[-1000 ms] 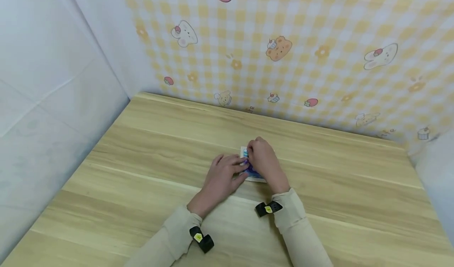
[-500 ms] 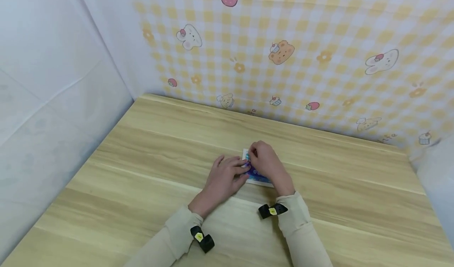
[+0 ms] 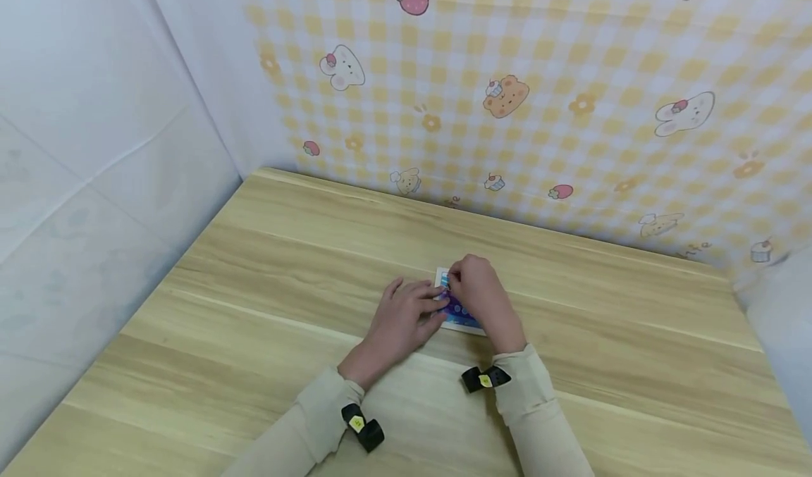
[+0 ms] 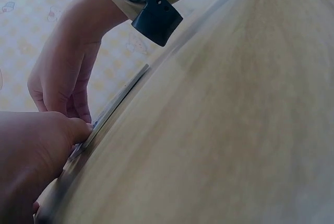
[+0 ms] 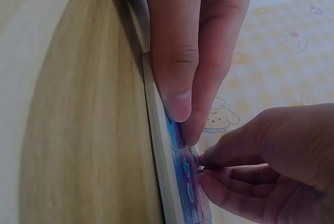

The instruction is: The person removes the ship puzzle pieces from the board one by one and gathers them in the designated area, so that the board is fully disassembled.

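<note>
A small flat puzzle board [image 3: 466, 323] lies on the table, with a pale rim and a blue and purple picture. Fine seams cross its picture [image 5: 187, 187] in the right wrist view. My left hand [image 3: 401, 316] rests over the board's left side, fingers extended, with thumb and fingertips touching it. Over the board's upper part, my right hand [image 3: 480, 290] has its thumb and index finger pinched together at the surface. Between those fingertips shows a sliver of a small dark puzzle piece [image 5: 202, 169], mostly hidden. The right hand covers much of the board in the head view.
The wood-grain table [image 3: 266, 301] extends around both hands. A yellow checked cloth [image 3: 539, 132] with cartoon animals hangs along its back edge, and a white sheet [image 3: 95, 146] hangs at the left. Black bands [image 3: 363, 428] are worn on both wrists.
My right hand has shifted slightly right relative to my left hand, uncovering more of the blue picture. My left hand stays on the board's left side. The head view has tilted a little.
</note>
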{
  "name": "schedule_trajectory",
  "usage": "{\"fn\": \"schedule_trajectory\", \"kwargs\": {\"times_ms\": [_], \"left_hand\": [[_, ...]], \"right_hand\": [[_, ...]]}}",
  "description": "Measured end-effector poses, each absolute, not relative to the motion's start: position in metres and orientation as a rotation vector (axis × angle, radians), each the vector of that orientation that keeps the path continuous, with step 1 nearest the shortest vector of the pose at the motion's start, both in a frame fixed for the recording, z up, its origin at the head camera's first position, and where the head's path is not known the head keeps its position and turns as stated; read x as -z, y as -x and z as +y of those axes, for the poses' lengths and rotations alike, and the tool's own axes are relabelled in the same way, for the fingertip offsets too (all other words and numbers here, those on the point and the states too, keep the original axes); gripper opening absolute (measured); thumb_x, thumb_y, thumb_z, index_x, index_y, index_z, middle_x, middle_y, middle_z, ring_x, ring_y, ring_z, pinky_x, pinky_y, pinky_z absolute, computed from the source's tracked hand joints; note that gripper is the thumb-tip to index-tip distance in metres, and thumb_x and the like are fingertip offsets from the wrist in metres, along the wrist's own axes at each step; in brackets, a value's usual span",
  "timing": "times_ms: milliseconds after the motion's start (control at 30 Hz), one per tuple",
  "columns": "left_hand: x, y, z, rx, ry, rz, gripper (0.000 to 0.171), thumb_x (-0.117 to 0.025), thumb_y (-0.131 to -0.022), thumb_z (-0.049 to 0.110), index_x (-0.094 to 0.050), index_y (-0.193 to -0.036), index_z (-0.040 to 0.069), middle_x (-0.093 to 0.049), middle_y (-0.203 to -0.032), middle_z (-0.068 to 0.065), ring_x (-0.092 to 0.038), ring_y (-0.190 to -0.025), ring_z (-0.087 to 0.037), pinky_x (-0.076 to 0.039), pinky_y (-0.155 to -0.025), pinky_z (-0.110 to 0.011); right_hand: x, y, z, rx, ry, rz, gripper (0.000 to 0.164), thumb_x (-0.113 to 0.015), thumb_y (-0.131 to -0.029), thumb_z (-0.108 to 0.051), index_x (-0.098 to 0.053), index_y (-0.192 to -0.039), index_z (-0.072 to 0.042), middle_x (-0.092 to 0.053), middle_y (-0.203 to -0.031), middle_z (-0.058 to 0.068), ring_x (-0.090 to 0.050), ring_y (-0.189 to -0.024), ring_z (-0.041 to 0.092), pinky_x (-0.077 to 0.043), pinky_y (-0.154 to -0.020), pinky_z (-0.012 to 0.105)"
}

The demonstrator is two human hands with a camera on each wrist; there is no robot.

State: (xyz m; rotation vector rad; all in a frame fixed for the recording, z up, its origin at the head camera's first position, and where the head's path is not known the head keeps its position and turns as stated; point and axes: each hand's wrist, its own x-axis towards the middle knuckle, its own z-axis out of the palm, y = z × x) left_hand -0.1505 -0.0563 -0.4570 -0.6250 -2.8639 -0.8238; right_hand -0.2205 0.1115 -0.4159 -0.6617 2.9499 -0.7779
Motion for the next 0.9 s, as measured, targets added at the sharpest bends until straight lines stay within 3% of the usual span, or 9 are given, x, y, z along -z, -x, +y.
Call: {"fn": "schedule_trajectory", "kwargs": {"times_ms": [100,367,600,900], "left_hand": [[0.457,0.151,-0.057,0.841,0.627,-2.874,0.030,-0.069,-0.101,0.035,-0.077,-0.125,0.019,-0.067,-0.138,0.003,-0.051,-0.141,-0.022,-0.025,-0.122,-0.059],[0.457,0.151,-0.056,0.835,0.610,-2.875,0.029,-0.068,-0.101,0.037,-0.077,-0.124,0.021,-0.066,-0.138,0.006,-0.051,-0.141,-0.020,-0.021,-0.122,-0.062],[0.455,0.149,-0.056,0.850,0.598,-2.885,0.029,-0.069,-0.101,0.037,-0.076,-0.125,0.022,-0.067,-0.137,0.008,-0.051,-0.141,-0.019,-0.019,-0.122,-0.064],[0.453,0.149,-0.057,0.836,0.602,-2.893,0.030,-0.068,-0.101,0.037,-0.076,-0.125,0.023,-0.066,-0.139,0.008,-0.050,-0.141,-0.019,-0.018,-0.122,-0.063]], "right_hand": [[0.416,0.219,0.109,0.758,0.649,2.966,0.024,-0.060,-0.094,0.004,-0.075,-0.075,-0.001,-0.067,-0.072,0.008,-0.055,-0.061,0.019,-0.051,-0.062,0.033],[0.421,0.221,0.109,0.759,0.630,2.967,0.017,-0.057,-0.098,0.002,-0.072,-0.091,0.005,-0.060,-0.084,0.012,-0.056,-0.069,0.022,-0.055,-0.065,0.036],[0.422,0.224,0.114,0.775,0.602,2.889,0.018,-0.054,-0.102,-0.002,-0.071,-0.095,0.004,-0.061,-0.090,0.012,-0.056,-0.075,0.022,-0.055,-0.071,0.037],[0.421,0.225,0.120,0.961,0.565,2.810,0.015,-0.056,-0.103,-0.008,-0.068,-0.097,0.000,-0.066,-0.087,0.009,-0.060,-0.071,0.019,-0.055,-0.067,0.036]]}}
